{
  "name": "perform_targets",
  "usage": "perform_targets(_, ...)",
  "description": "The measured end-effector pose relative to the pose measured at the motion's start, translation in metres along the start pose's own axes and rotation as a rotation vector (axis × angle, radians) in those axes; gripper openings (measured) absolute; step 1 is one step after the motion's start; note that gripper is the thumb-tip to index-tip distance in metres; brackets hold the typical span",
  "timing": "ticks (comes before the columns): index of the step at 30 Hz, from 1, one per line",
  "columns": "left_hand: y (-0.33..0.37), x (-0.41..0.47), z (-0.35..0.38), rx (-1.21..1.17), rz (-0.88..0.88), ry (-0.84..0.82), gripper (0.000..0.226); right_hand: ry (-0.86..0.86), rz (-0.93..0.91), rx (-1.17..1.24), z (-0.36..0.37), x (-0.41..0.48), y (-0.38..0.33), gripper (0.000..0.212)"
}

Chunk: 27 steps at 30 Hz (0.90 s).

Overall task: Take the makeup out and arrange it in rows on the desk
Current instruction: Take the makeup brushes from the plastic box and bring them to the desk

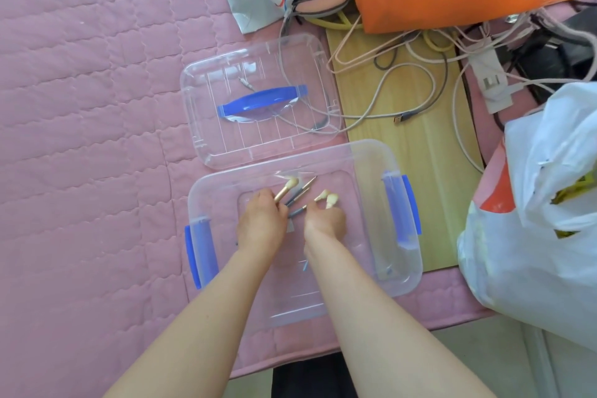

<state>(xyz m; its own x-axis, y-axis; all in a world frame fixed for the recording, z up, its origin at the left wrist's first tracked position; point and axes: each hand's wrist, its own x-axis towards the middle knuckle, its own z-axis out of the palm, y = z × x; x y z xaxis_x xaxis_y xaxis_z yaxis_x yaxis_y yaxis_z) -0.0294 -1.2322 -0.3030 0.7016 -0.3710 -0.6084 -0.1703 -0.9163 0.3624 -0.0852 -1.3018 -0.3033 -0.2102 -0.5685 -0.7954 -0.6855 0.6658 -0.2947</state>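
The clear storage box (pixel 405 281) is seen with its lid (pixel 206 81) taken off and laid just beyond it on the pink quilted cover (pixel 80 107). Both hands are lowered into the box. A bundle of brushes (pixel 292 192) is gripped by the left hand (pixel 261 221), whose fingers are curled round the handles so that the heads fan out toward the far wall. Two cream-tipped brushes (pixel 326 199) are pinched by the right hand (pixel 324 220); the fingertips are mostly hidden behind the knuckles, so the exact hold cannot be told.

The task is judged to be at an early stage. The opening of the box is done and the brushes are gathered, but none has been lifted clear of the box, and no row of makeup is visible on the cover or on the wooden desk (pixel 407 171), where cables (pixel 403 74) are spread. A small blue item (pixel 305 265), possibly another tool, appears to remain on the box floor. All the laying-out is left to do.
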Motion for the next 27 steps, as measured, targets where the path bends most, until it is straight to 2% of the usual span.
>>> perform_targets(7,0.0,0.007,0.001,0.063,0.003,-0.015,0.02,0.05,-0.015,-0.13,0.001,-0.002,-0.001,0.021)
perform_targets(11,0.001,0.005,0.002,0.135,0.033,-0.034,0.014,0.048,-0.027,-0.153,0.0,-0.006,-0.002,0.029)
perform_targets(16,-0.002,0.008,-0.001,0.131,-0.041,-0.106,0.009,0.039,-0.036,-0.101,0.0,-0.011,-0.002,0.032)
perform_targets(21,-0.005,0.012,-0.002,-0.024,-0.094,-0.155,0.017,0.052,0.023,-0.033,-0.004,-0.008,0.002,0.03)
perform_targets(24,-0.007,0.01,-0.007,-0.11,-0.09,-0.174,0.024,0.045,0.0,-0.017,-0.003,-0.007,0.003,0.029)
perform_targets(27,-0.009,0.005,-0.013,-0.094,-0.039,-0.148,0.01,-0.012,-0.038,-0.048,0.003,-0.008,0.004,0.026)
